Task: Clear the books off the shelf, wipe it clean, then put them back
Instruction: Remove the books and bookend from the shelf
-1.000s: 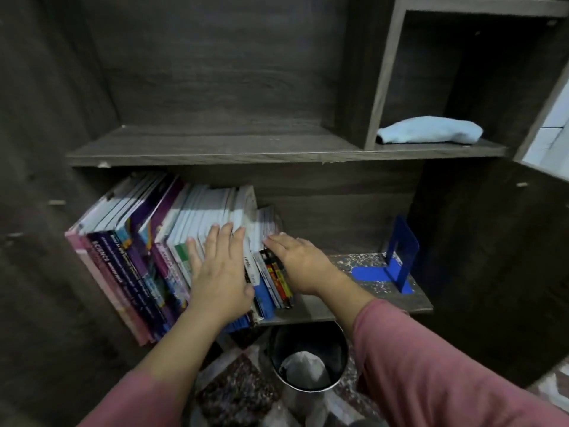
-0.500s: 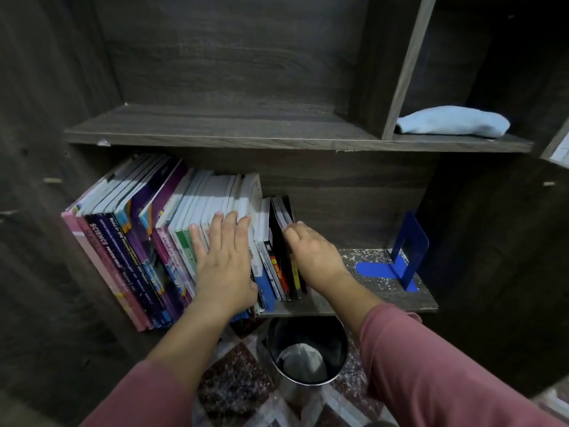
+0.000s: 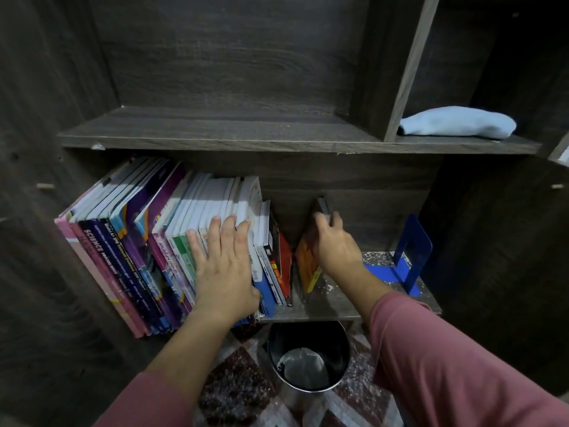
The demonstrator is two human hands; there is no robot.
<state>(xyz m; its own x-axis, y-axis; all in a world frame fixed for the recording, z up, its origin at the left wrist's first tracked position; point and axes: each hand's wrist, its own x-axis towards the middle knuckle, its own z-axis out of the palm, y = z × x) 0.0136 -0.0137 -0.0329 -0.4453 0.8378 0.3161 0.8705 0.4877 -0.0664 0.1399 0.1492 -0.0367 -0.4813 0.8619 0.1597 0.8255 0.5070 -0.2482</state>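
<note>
A row of several books (image 3: 132,241) leans left on the lower shelf (image 3: 335,298). My left hand (image 3: 223,263) lies flat with straight fingers against the spines of the white and green books. My right hand (image 3: 334,245) grips the top of an orange and dark book (image 3: 308,263), which tilts right, apart from the row, leaving a V-shaped gap. A light blue folded cloth (image 3: 455,123) lies in the upper right compartment.
A blue metal bookend (image 3: 411,251) stands at the right end of the speckled lower shelf. The upper shelf (image 3: 215,137) is bare. A black waste bin (image 3: 309,355) with a white liner sits on the patterned floor below.
My right hand has pulled one book away from the row and tipped it to the right, opening a gap. My left hand stays pressed on the row.
</note>
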